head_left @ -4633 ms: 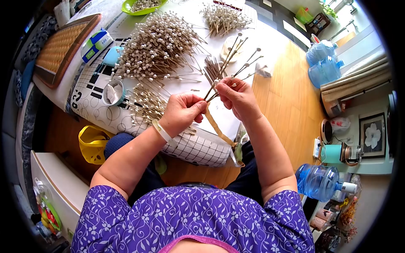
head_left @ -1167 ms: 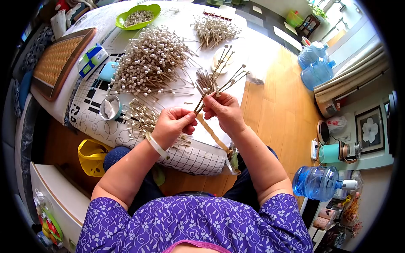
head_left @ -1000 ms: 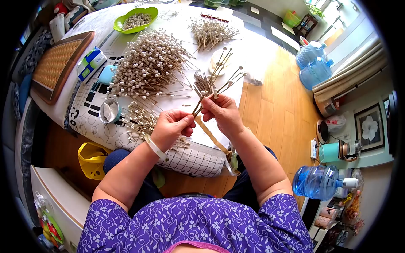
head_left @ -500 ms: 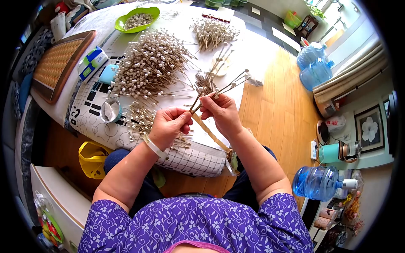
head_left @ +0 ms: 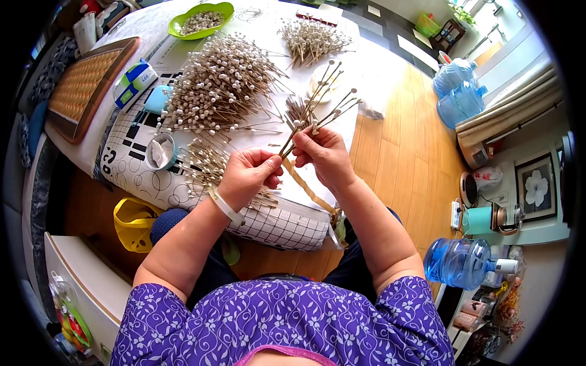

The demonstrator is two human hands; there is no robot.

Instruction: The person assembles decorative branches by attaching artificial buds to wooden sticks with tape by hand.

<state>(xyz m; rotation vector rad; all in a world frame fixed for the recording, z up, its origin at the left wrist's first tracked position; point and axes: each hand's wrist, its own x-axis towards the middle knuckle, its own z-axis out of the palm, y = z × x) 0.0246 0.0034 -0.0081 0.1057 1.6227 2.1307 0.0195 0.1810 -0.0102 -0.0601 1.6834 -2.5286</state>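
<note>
Between my two hands is a small cluster of thin brown stems with little round heads, slanting up and to the right. My left hand pinches the lower ends with thumb and forefinger. Higher up, my right hand is closed around the stems. A tan tape-like strip hangs from the hands down to the table edge. Behind them lies a bundle of brown stems. To the left spreads a large pile of white-headed stems, with a looser batch of pale-tipped stems beside my left hand.
On the covered table stand a green bowl of small beads, a round tub with white contents, a tissue pack and another stem pile. A yellow bag sits below. Water bottles stand right.
The stems have tilted slightly more upright, their heads spread toward the upper right. Both hands have shifted slightly right and keep their grip. The view has shifted a little.
</note>
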